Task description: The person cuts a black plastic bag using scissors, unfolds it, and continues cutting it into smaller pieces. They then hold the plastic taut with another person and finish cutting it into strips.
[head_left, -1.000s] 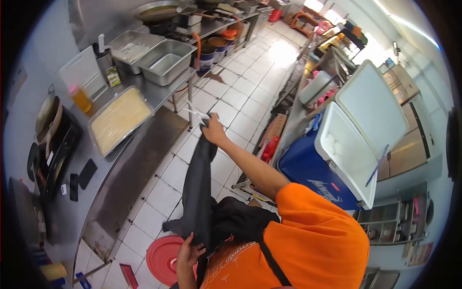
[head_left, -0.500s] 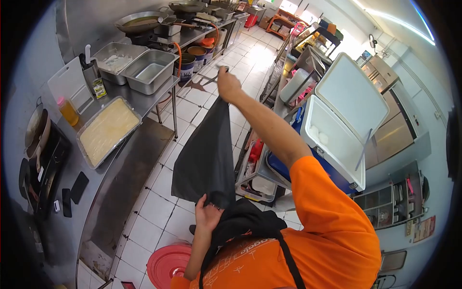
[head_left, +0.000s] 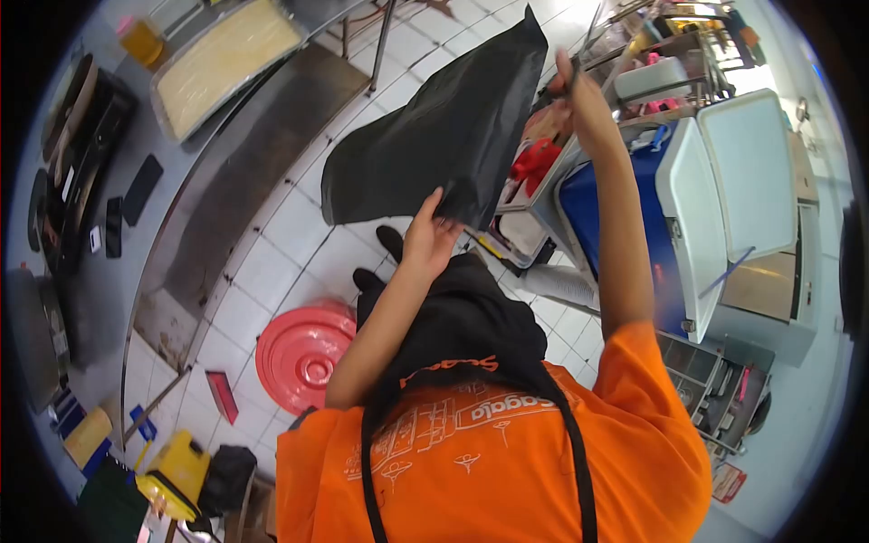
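A black plastic bag (head_left: pixel 434 127) hangs spread out in front of me, its upper corner sticking up into the air. Near its lower edge, my left hand (head_left: pixel 433 240) grips a bunched part, thumb on top and fingers underneath. My right hand (head_left: pixel 584 104) is raised just right of the bag's upper edge, its fingers somewhat blurred and apart, with the bag's corner outside them. Below and left of the bag stands a pink lidded bin (head_left: pixel 303 348) on the floor.
On the left, a steel counter (head_left: pixel 195 181) carries a wrapped tray of pale food (head_left: pixel 226 63), a bottle (head_left: pixel 140 41) and phones. To the right are a blue cooler (head_left: pixel 625 217) with its lid raised and a loaded rack. A yellow bucket (head_left: pixel 176 471) stands lower left.
My right hand has come down and right, away from the bag's top corner. The bag has swung up and outward, while my left hand keeps its grip. The view has tilted down.
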Demonstrator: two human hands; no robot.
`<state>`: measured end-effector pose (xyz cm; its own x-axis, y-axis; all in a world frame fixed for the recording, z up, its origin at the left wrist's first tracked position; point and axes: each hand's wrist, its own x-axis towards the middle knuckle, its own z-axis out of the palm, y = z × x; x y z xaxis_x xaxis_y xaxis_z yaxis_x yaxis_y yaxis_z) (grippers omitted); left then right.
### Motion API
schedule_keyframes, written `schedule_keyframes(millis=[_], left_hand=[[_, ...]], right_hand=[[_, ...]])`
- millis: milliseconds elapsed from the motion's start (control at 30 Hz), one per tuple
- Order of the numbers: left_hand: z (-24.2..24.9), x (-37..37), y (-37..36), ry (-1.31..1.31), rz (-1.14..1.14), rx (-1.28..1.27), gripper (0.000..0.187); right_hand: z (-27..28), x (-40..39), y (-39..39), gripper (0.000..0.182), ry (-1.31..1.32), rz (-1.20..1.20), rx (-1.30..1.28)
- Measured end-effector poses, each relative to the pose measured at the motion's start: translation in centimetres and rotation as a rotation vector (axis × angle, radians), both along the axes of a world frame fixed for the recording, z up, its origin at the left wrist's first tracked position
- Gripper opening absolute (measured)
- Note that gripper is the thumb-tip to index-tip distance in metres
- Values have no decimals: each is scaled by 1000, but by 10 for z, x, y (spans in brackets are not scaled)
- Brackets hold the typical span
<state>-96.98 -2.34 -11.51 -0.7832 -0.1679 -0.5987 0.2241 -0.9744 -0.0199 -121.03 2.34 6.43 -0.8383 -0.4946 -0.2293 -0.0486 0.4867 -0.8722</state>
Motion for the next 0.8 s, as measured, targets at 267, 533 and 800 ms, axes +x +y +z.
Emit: schedule_keyframes(millis=[267, 533, 800], left_hand=[[-4, -20, 0, -192, -122, -223, 32], [7, -18, 18, -313, -261, -365, 38], [-3, -6, 28, -347, -283, -425, 37]], right_hand=[[-16, 201, 111, 86, -909, 405, 96], [-46, 218, 128, 87, -1106, 210, 139], [-38, 219, 134, 83, -1056, 84, 127]])
